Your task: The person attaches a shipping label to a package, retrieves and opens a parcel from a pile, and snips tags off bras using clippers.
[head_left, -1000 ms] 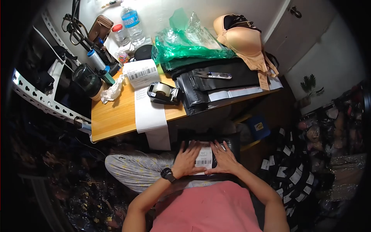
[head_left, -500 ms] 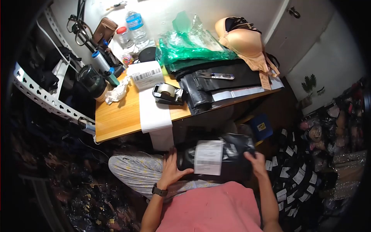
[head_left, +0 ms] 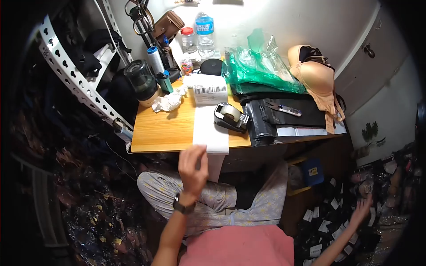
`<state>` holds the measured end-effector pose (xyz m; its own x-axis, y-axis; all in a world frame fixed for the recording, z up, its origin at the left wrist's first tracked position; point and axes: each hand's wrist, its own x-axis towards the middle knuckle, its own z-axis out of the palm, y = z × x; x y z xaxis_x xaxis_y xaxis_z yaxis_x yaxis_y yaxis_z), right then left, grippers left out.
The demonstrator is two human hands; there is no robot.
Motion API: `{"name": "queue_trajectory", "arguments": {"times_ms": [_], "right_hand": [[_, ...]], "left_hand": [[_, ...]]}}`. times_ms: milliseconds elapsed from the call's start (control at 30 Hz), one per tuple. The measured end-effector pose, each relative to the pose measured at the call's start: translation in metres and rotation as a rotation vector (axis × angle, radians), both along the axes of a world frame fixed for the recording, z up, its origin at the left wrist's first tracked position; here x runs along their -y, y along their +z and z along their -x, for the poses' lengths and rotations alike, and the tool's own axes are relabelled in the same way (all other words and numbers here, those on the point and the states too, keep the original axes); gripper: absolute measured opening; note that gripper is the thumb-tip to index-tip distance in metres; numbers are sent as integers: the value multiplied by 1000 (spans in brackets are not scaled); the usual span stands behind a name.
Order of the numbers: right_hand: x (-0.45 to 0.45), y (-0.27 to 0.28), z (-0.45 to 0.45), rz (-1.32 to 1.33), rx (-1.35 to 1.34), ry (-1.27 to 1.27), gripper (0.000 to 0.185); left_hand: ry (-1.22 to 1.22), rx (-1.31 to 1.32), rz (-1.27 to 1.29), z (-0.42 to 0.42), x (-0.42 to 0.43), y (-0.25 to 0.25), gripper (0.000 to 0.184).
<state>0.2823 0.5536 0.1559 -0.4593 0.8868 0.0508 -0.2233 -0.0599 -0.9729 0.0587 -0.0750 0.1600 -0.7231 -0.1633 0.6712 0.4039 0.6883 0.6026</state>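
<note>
My left hand [head_left: 193,170] is raised above my lap, just in front of the desk edge. Its fingers bend loosely, apart from the thumb, and nothing is in them. Nearest to it, a strip of white label paper [head_left: 211,133] hangs over that edge, with a printed barcode label [head_left: 210,91] at its far end. A tape dispenser [head_left: 231,117] stands on the strip. Far to the right, my right hand [head_left: 361,210] is stretched out with its fingers apart and holds nothing. Below it lies a pile of black parcels [head_left: 326,227] with white labels.
Black mailer bags [head_left: 259,122] lie on the desk [head_left: 162,133], a cutter [head_left: 284,109] on top. Behind are green plastic [head_left: 262,66], a beige bra [head_left: 316,80] and a water bottle [head_left: 205,37]. A white metal shelf [head_left: 73,75] stands left; a blue bin [head_left: 313,172] is under the desk.
The black labelled parcel held over my lap has left both hands. My right hand has swung out right over the pile; my left hand has lifted toward the desk. The view has shifted.
</note>
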Motion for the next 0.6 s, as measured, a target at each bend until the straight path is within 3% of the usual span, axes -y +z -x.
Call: {"name": "queue_trajectory", "arguments": {"times_ms": [67,100,167,233,267,333,400,433,533,600], "right_hand": [[106,11,116,-477,128,87,50],[190,47,161,-866,288,164,51],[309,77,219,-842,126,529,59],[382,85,257,-1138,106,768,70],[411,73,280,-1264,-1,827,79],[452,53,316,-1550,19,705,89],[460,51,344,-1390,361,1119,93],[458,46,349,-1413,218,1040,88],[454,50,359,-1346,129,985,80],[460,54,364,-1335,88,966,77]], "left_hand": [[-36,-40,116,40,10,14,23],[-45,-44,237,60,14,22,23],[-32,-24,470,94,19,32,25],[-56,75,640,120,25,24,32],[-52,68,638,126,27,15,32],[-10,68,831,133,32,-6,39],[-6,136,863,131,35,-14,43],[-33,175,886,126,35,-12,43],[-203,365,796,95,29,-13,44],[-233,350,751,68,27,-9,44]]}}
